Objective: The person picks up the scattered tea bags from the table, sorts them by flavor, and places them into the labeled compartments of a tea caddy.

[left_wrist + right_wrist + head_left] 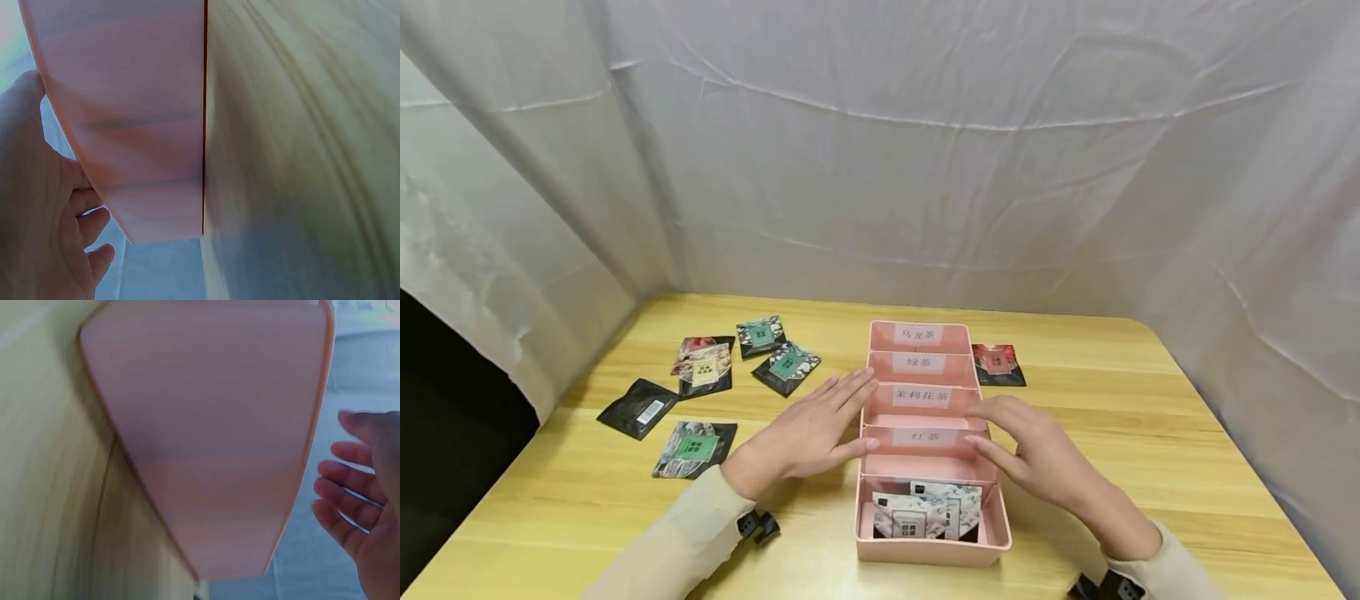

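Note:
A long pink divided box (932, 552) stands on the table, its several compartments running away from me, with paper labels in Chinese characters on the dividers. Two pale patterned tea sachets, one in front (908, 518) and one behind (968, 500), lean in the nearest compartment. My left hand (805, 437) touches the box's left rim with its thumb and fingertips, the fingers extended. On the other side my right hand (1045, 454) hovers by the right rim, fingers loosely bent and holding nothing. In the right wrist view a gap shows between that hand and the box wall (219, 425).
Left of the box lie green-labelled tea sachets (790, 363), a yellow-labelled sachet (706, 368) overlapping a red one, and a black sachet face down (638, 408). A red sachet (997, 363) lies close to the box's right side. Grey curtains (925, 167) hang behind the table.

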A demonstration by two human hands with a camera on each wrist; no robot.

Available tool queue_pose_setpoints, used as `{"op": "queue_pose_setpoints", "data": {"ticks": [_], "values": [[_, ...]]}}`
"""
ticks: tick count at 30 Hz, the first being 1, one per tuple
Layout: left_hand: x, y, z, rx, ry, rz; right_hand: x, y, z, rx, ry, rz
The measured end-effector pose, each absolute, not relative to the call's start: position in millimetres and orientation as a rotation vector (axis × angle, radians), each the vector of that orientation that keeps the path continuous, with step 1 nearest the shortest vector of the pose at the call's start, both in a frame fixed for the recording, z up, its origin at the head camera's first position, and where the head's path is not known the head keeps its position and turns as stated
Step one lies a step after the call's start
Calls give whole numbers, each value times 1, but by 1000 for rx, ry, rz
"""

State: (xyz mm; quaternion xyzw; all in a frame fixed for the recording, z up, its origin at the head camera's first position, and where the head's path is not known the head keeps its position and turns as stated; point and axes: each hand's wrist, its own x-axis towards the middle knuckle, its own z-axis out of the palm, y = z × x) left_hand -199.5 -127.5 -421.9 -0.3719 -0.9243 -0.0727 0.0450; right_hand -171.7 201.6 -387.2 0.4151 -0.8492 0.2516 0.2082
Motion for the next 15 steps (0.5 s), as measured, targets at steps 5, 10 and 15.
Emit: {"op": "queue_pose_setpoints", "data": {"ticks": [5,10,15], "values": [[-200,-127,-420,-1136,-2835,-213,-185,213,-393,1183,-2393,652],[-200,-127,-420,-1145,-2823,-219,-193,222,-399,1228,-2449,588],[-198,-128,-420,-1135,-2832,-233,-198,229,-404,1282,-2484,502]]}}
